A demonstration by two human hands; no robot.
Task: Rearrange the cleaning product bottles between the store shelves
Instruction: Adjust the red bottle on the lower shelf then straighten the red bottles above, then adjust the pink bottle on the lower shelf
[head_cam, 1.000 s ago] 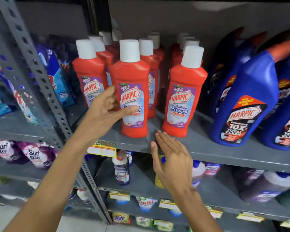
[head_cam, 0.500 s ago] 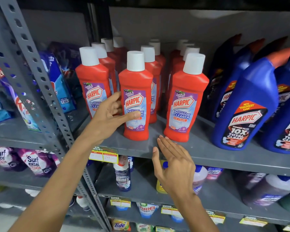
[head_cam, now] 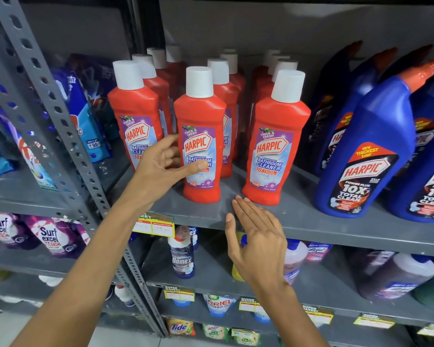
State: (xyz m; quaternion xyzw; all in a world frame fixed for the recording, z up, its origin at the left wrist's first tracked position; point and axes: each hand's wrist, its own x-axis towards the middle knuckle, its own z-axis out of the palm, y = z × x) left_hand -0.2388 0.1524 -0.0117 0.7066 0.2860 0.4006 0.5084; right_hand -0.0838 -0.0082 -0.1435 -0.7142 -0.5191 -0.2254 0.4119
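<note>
Several red Harpic bathroom cleaner bottles with white caps stand in rows on a grey metal shelf (head_cam: 311, 221). My left hand (head_cam: 161, 169) wraps the front middle red bottle (head_cam: 203, 113): the thumb lies across its label and the fingers curl round its left side. The bottle stands upright on the shelf. Another front red bottle (head_cam: 133, 108) stands to its left and one (head_cam: 276, 136) to its right. My right hand (head_cam: 256, 241) is flat and empty, fingertips at the shelf's front edge just below the right red bottle.
Large blue Harpic bottles (head_cam: 368, 151) fill the shelf's right side. A perforated grey upright (head_cam: 48, 96) separates a left bay with detergent pouches (head_cam: 50, 236). The shelf below holds a Domex bottle (head_cam: 183, 256) and other bottles. Price tags (head_cam: 153, 224) hang from the shelf edges.
The view has shifted slightly, so the shelf sits lower in frame. My left hand stays on the middle red bottle and my right hand stays at the shelf edge.
</note>
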